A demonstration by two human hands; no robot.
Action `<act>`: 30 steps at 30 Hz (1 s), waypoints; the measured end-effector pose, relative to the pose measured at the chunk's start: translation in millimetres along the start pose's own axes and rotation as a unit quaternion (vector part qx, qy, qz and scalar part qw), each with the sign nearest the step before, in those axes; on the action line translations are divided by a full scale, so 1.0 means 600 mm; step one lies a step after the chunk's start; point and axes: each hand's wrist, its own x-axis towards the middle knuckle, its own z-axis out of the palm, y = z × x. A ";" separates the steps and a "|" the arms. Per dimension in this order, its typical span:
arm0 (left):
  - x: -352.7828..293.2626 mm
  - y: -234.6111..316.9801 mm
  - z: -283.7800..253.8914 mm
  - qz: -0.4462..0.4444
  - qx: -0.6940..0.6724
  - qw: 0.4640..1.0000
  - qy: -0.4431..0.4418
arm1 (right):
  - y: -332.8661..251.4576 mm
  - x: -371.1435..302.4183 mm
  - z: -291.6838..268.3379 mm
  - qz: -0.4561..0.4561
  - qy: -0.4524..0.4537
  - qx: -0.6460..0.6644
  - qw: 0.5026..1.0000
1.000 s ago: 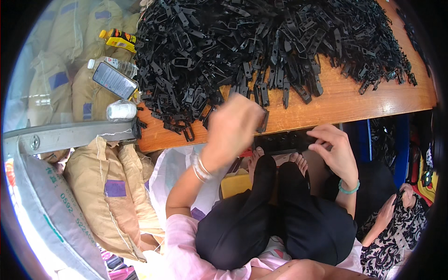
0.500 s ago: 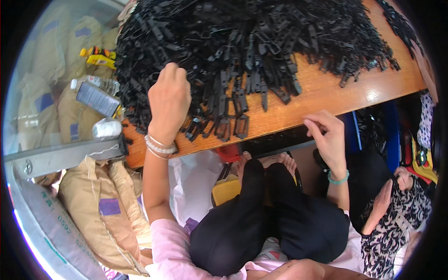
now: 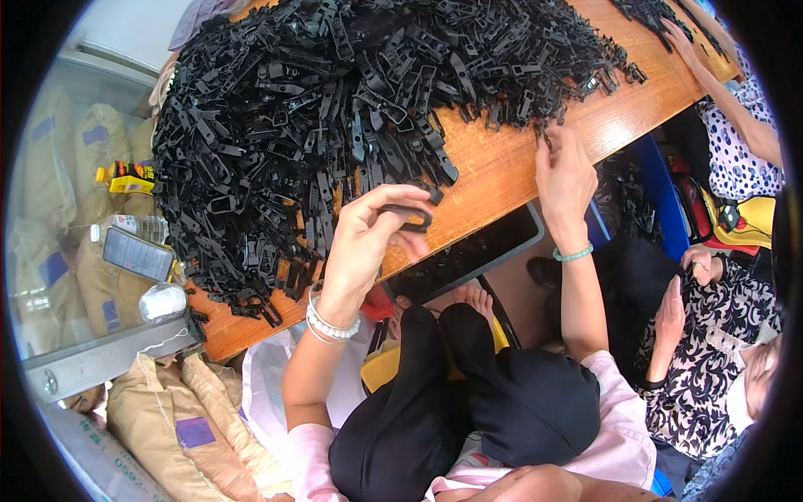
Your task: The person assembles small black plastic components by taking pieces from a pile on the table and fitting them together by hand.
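A big heap of black plastic parts (image 3: pixel 335 109) covers much of the wooden table (image 3: pixel 493 163); many are long clips with open, loop-like ends. My left hand (image 3: pixel 364 238), wearing a pale bracelet, is closed above the table's near edge, with a black plastic part (image 3: pixel 418 219) between thumb and fingers. To its right, my right hand (image 3: pixel 567 174), with a green bracelet, reaches over the tabletop. Its fingertips pinch together on a small dark part (image 3: pixel 545 135) at the heap's right fringe, whose shape is mostly hidden by the fingers.
Below the table edge sits a dark tray (image 3: pixel 477 251), and further right a blue bin (image 3: pixel 661 188) with black parts. On the left are brown sacks (image 3: pixel 159 418), a phone (image 3: pixel 138 253), a clear bottle (image 3: pixel 150 226) and a metal rail (image 3: pixel 109 343). Other people's arms (image 3: pixel 711 84) show at right.
My left hand has come off the heap toward the near edge and now holds a black plastic part. My right hand has moved up from the table's edge to the heap's fringe. The view has shifted.
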 end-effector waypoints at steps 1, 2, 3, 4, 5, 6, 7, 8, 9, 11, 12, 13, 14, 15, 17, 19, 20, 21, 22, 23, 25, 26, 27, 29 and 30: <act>0.000 0.001 0.003 -0.001 0.001 1.000 0.001 | 0.010 -0.005 0.002 -0.001 0.021 0.022 1.000; -0.002 0.002 0.010 -0.008 -0.012 1.000 0.005 | 0.010 -0.010 0.001 -0.001 0.039 0.044 0.998; -0.003 0.001 0.015 -0.015 -0.026 1.000 0.010 | 0.008 -0.017 -0.006 0.008 0.050 0.073 0.996; -0.002 -0.001 0.017 -0.018 -0.025 0.999 0.014 | 0.005 -0.024 -0.018 0.036 0.042 0.115 0.992; -0.002 -0.001 0.018 -0.019 -0.024 0.999 -0.012 | -0.006 -0.031 -0.032 0.027 0.024 0.167 0.985; -0.003 -0.005 0.017 -0.022 -0.025 0.999 -0.037 | -0.016 -0.041 -0.040 0.018 0.004 0.218 0.976; -0.004 -0.010 0.017 -0.026 -0.024 0.999 -0.029 | -0.027 -0.054 -0.042 0.040 -0.049 0.329 0.942; -0.003 -0.011 0.022 -0.030 -0.013 0.999 -0.038 | -0.038 -0.061 -0.047 0.060 -0.094 0.433 0.894; -0.003 -0.011 0.028 -0.034 -0.001 0.998 -0.048 | -0.050 -0.063 -0.049 0.015 -0.114 0.471 0.875; -0.006 -0.013 0.037 -0.035 -0.006 0.998 -0.055 | -0.070 -0.066 -0.053 -0.044 -0.157 0.464 0.871; -0.008 -0.012 0.040 -0.035 -0.004 0.998 -0.052 | -0.080 -0.069 -0.053 -0.046 -0.177 0.468 0.865; -0.009 -0.011 0.042 -0.010 0.045 0.997 -0.056 | -0.086 -0.072 -0.054 -0.034 -0.200 0.461 0.864; -0.013 -0.011 0.044 0.015 0.094 0.994 -0.056 | -0.090 -0.075 -0.052 -0.035 -0.202 0.465 0.861; -0.015 -0.016 0.045 0.032 0.094 0.994 -0.044 | -0.095 -0.078 -0.049 -0.072 -0.186 0.451 0.870; -0.019 -0.018 0.045 0.021 0.162 0.986 -0.027 | -0.098 -0.088 -0.041 -0.119 -0.172 0.423 0.882; -0.023 -0.012 0.044 0.000 0.184 0.983 -0.024 | -0.099 -0.084 -0.046 -0.125 -0.167 0.427 0.880; -0.026 -0.012 0.040 0.001 0.186 0.982 -0.016 | -0.102 -0.081 -0.048 -0.132 -0.160 0.431 0.878; -0.027 -0.012 0.037 -0.007 0.093 0.995 -0.020 | -0.098 -0.080 -0.049 -0.139 -0.175 0.466 0.856; -0.031 -0.013 0.034 -0.014 -0.001 1.000 -0.024 | -0.098 -0.080 -0.050 -0.143 -0.179 0.472 0.851; -0.034 -0.014 0.035 -0.013 -0.020 0.999 -0.033 | -0.098 -0.080 -0.052 -0.157 -0.210 0.461 0.848; -0.037 -0.017 0.036 -0.022 -0.021 0.998 -0.057 | -0.094 -0.088 -0.055 -0.136 -0.259 0.455 0.841; -0.039 -0.013 0.037 -0.035 -0.025 0.997 -0.067 | -0.095 -0.088 -0.051 -0.151 -0.226 0.475 0.837; -0.039 -0.012 0.036 -0.023 -0.006 0.997 -0.076 | -0.094 -0.090 -0.053 -0.109 -0.231 0.485 0.836; -0.044 -0.006 0.025 -0.004 0.067 0.997 -0.040 | -0.094 -0.089 -0.061 -0.084 -0.214 0.486 0.843; -0.047 -0.002 0.017 0.011 0.138 0.990 -0.010 | -0.088 -0.089 -0.053 -0.100 -0.183 0.498 0.842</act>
